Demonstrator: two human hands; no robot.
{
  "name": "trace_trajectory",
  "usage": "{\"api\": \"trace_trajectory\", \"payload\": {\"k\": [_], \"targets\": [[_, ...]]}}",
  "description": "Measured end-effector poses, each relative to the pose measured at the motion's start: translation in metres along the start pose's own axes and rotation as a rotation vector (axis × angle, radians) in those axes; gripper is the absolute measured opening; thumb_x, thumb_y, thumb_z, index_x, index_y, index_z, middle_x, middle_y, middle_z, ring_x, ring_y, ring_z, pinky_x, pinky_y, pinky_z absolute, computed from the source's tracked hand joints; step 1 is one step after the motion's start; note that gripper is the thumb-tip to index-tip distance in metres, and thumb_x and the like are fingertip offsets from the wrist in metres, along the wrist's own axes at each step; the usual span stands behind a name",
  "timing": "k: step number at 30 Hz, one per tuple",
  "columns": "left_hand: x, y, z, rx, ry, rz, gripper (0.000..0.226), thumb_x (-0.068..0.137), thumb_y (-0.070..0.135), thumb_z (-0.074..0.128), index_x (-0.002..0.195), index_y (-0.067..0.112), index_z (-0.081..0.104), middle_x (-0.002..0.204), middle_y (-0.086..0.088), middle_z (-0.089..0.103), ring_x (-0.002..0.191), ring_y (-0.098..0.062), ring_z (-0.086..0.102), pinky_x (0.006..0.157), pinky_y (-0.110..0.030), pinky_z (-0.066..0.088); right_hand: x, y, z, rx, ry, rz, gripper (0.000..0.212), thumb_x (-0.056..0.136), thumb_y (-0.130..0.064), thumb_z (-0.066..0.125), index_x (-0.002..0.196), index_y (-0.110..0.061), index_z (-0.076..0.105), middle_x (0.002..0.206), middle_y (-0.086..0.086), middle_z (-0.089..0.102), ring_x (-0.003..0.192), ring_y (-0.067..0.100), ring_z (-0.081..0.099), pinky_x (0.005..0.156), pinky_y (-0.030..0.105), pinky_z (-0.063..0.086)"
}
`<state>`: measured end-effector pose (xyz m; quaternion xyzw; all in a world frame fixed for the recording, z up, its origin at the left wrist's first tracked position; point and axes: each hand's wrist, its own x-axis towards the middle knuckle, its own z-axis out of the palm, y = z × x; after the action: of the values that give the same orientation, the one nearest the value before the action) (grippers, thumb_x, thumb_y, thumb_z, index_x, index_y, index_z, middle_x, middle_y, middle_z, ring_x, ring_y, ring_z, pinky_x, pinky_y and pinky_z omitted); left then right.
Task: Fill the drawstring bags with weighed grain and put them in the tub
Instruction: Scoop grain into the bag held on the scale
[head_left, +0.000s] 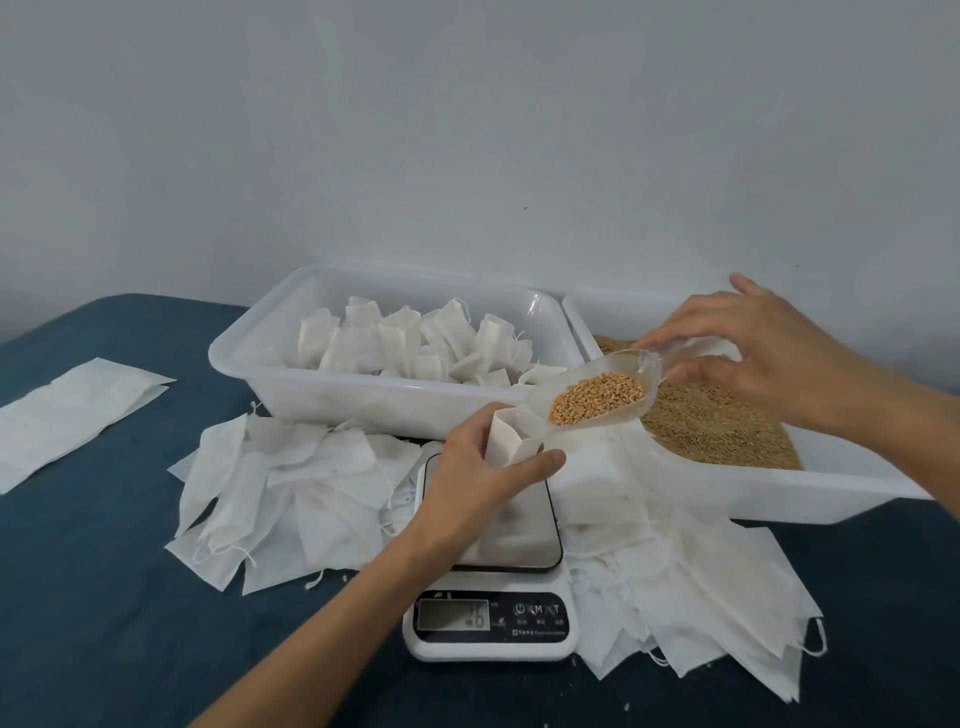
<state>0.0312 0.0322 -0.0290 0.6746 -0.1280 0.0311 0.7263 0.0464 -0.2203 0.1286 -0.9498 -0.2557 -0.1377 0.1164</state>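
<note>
My left hand (483, 478) grips an open white drawstring bag (511, 434) upright over the plate of the kitchen scale (493, 587). My right hand (753, 348) pinches the handle of a clear plastic scoop (597, 389) loaded with golden grain. The scoop's lip hangs just above the bag's mouth. The white tub (249, 364) behind the scale holds several filled bags (405, 343). A second white tub (779, 493) on the right holds loose grain (717, 421).
Empty white bags lie in heaps to the left (280, 493) and right (701, 587) of the scale on the dark blue table. A flat stack of white material (72, 415) lies at the far left. A grey wall stands behind the tubs.
</note>
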Motion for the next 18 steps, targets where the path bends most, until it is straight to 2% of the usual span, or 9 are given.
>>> {"api": "trace_trajectory", "payload": {"k": [3, 10, 15, 18], "targets": [[-0.0015, 0.0016, 0.0007, -0.004, -0.015, 0.015, 0.028, 0.079, 0.033, 0.089, 0.101, 0.034, 0.072, 0.095, 0.005, 0.077, 0.086, -0.01, 0.071, 0.073, -0.018, 0.054, 0.0007, -0.0015, -0.0019, -0.023, 0.006, 0.003, 0.033, 0.087, -0.02, 0.074, 0.115, -0.039, 0.071, 0.11, -0.019, 0.066, 0.113, 0.005, 0.055, 0.126, 0.042, 0.002], [-0.0021, 0.0017, 0.0012, 0.013, -0.031, 0.029, 0.031, 0.081, 0.037, 0.087, 0.109, 0.035, 0.073, 0.106, 0.007, 0.079, 0.099, -0.015, 0.074, 0.087, -0.03, 0.059, 0.002, -0.0042, 0.001, -0.066, 0.004, -0.012, 0.034, 0.088, -0.019, 0.074, 0.116, -0.037, 0.071, 0.108, -0.018, 0.064, 0.113, 0.01, 0.055, 0.126, 0.045, 0.003], [-0.0022, 0.0037, 0.0014, -0.001, -0.019, 0.034, 0.029, 0.081, 0.034, 0.087, 0.107, 0.036, 0.073, 0.104, 0.007, 0.079, 0.096, -0.013, 0.073, 0.08, -0.02, 0.056, 0.0023, -0.0036, -0.0008, -0.074, 0.013, -0.006, 0.033, 0.088, -0.018, 0.075, 0.116, -0.035, 0.072, 0.108, -0.016, 0.064, 0.113, 0.011, 0.055, 0.126, 0.046, 0.003], [-0.0022, 0.004, 0.0019, -0.007, -0.015, 0.04, 0.029, 0.082, 0.031, 0.087, 0.107, 0.037, 0.074, 0.103, 0.008, 0.079, 0.095, -0.011, 0.073, 0.079, -0.018, 0.055, 0.0017, -0.0035, -0.0027, -0.081, 0.013, -0.002, 0.033, 0.088, -0.019, 0.075, 0.117, -0.035, 0.071, 0.109, -0.015, 0.065, 0.114, 0.011, 0.055, 0.126, 0.047, 0.003]]}}
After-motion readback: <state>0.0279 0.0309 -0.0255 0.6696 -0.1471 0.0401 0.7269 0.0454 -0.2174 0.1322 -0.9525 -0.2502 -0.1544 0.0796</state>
